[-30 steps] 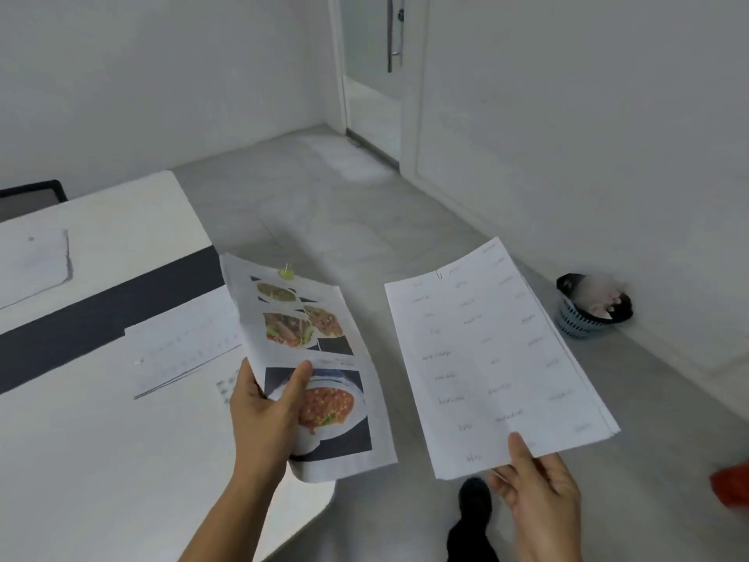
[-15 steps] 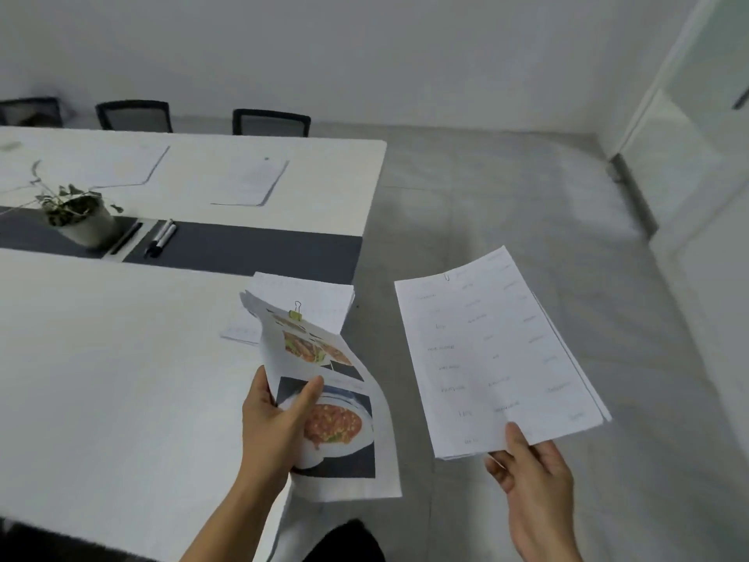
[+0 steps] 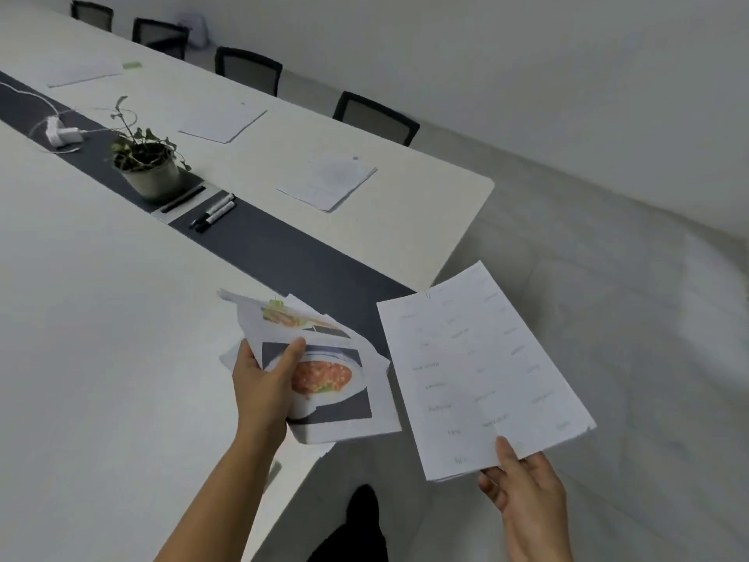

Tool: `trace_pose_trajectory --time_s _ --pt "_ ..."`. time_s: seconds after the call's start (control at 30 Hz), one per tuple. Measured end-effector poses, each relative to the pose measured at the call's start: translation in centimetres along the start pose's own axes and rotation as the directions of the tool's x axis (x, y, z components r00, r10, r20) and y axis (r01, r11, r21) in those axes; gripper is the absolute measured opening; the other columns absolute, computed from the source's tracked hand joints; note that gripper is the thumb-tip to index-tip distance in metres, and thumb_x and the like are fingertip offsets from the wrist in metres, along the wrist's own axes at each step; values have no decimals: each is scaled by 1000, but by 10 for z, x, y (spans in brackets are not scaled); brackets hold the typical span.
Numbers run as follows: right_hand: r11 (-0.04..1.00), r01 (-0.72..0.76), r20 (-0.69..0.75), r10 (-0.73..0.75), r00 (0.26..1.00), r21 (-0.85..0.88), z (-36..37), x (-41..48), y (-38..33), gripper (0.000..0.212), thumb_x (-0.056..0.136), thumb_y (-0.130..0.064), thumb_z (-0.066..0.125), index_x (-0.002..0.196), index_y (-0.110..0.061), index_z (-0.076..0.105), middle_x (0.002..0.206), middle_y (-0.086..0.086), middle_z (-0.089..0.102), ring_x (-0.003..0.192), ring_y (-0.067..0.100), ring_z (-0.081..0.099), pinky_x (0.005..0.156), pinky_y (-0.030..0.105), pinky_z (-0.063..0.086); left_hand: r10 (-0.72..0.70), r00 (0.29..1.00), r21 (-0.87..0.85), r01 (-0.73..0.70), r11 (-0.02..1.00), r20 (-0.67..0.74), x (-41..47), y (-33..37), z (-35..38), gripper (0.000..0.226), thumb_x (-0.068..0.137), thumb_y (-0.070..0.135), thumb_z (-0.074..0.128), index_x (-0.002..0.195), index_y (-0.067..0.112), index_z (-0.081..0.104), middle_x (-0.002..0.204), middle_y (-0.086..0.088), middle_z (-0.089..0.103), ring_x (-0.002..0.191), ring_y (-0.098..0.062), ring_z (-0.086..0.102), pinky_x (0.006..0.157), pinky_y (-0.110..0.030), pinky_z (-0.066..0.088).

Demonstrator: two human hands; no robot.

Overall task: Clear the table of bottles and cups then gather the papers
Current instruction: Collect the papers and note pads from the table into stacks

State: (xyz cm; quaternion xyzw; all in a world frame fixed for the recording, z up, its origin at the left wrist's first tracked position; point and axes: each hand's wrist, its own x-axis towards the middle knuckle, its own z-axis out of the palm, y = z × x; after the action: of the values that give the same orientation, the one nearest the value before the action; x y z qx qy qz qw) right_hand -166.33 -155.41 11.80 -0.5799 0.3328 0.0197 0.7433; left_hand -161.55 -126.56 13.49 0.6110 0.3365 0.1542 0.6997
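The food-photo papers (image 3: 336,383) sit over the bench's near corner. The left hand (image 3: 263,395) grips them, thumb on top and fingers (image 3: 243,354) curled beneath. Just beside them at 3 o'clock, the text sheets (image 3: 478,371) hang above the floor, pinched at their bottom edge by the right hand (image 3: 527,496). On the bench (image 3: 101,318), toward 12 o'clock, a paper stack (image 3: 328,182) lies flat, with a farther stack (image 3: 223,121) at 11 o'clock. Two markers (image 3: 215,210) and a potted plant (image 3: 148,168) rest on the dark centre strip around 10 o'clock.
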Motion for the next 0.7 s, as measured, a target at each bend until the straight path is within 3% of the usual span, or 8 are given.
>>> trace_pose_trajectory --time_s 0.2,0.33,0.43,0.53,0.7 --pt "995 -29 137 43 990 -100 41 66 -34 23 98 -13 59 120 -15 65 106 9 74 77 24 67 48 23 54 -156 956 -117 130 985 -249 57 -27 25 44 88 30 73 126 25 51 114 3 66 101 -20 67 86 -42 57" --pt "971 -91 247 146 958 -219 66 106 -31 18 98 -12 59 114 -18 66 100 5 76 73 20 66 52 25 56 -358 869 -14 376 926 -341 66 -94 31 66 88 33 72 138 16 34 128 -6 53 117 -29 56 100 -44 47" --pt "932 -164 286 262 922 -325 80 131 -24 19 99 -13 58 117 -11 64 106 10 74 76 22 66 55 27 56 -480 767 39 545 837 -426 57 -126 28 53 94 18 58 142 9 37 141 -14 50 122 -35 52 104 -44 44" --pt "887 -216 344 368 864 -408 94 152 -24 19 99 -12 58 117 -10 62 106 12 74 76 23 66 56 27 56 -484 750 52 564 824 -451 48 -135 29 32 92 5 45 123 5 55 126 -15 62 103 -31 57 93 -40 49" --pt "845 -224 387 438 812 -486 119 174 -22 19 99 -12 58 118 -9 61 106 13 73 76 23 64 60 30 54 -446 726 -49 498 866 -524 40 -131 32 28 93 2 48 119 10 57 109 -7 61 95 -25 59 84 -35 49"
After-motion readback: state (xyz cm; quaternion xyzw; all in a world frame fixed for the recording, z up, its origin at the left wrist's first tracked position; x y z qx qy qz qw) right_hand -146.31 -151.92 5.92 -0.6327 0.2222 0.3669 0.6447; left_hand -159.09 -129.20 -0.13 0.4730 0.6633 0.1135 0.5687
